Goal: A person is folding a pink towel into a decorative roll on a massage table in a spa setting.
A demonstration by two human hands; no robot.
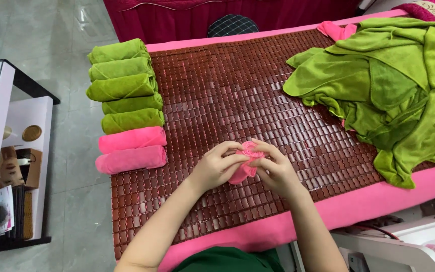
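Soft, matt pink cloth bunches between the fingers. Beneath them, a glossy mat of small, smooth reddish-brown wooden tiles; beyond, plush green towels.

We count five rolled green towels and two rolled pink towels at the left of the frame, plus one pink rolled cloth between two hands.

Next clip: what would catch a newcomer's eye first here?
Probably the heap of loose green towels at the far right of the dark red tiled bead mat. Opposite, along the mat's left edge, lies a neat row of rolled green and pink towels. Near the front, the left hand and right hand together pinch a small pink cloth roll.
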